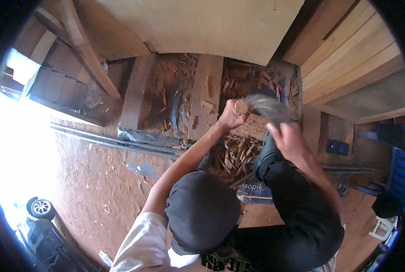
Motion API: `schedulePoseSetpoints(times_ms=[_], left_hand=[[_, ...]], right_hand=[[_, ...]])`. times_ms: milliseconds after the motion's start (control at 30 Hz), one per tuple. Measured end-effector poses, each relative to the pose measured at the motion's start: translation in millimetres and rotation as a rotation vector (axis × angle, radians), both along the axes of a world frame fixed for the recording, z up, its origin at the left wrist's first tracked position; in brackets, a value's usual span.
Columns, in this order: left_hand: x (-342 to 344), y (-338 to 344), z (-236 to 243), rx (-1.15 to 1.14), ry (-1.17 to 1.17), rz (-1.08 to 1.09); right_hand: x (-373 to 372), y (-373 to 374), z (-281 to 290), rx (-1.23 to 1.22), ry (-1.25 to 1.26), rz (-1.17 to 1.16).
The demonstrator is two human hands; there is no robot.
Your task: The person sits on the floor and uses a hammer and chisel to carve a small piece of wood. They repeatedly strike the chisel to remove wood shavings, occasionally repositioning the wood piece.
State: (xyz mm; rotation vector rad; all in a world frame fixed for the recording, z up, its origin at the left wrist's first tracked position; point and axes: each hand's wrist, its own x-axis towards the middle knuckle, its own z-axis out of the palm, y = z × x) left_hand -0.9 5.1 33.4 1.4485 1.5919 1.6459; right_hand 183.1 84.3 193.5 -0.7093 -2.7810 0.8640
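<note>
My left hand (232,117) is closed around a short piece of wood (242,107), whose pale end points toward my right hand. My right hand (289,139) grips a tool with a grey blade (267,106). The blade is smeared by motion and reaches left to the wood's end, so its exact kind cannot be told. Below the two hands lies a wooden block (255,125). Nearer to me is a heap of split wood chips (236,154), between my feet in dark clogs (268,152).
A large plywood sheet (202,27) hangs over the far side. Stacked planks (347,56) stand at the right, and a leaning board (91,54) at the left. Long dark pipes (116,143) cross the dirt floor (94,177). A dark car (44,235) is at the lower left.
</note>
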Motion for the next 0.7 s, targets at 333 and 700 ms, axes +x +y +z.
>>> schedulePoseSetpoints(times_ms=[333,700], left_hand=[[-19.4,-3.3,8.3,-0.012,-0.163,0.130],[-12.3,4.9,5.4,0.018,-0.099,0.000]], right_hand=[[11.2,-6.2,72.5,-0.270,0.326,-0.222],[-35.6,-4.4,22.5,-0.071,-0.452,-0.031]])
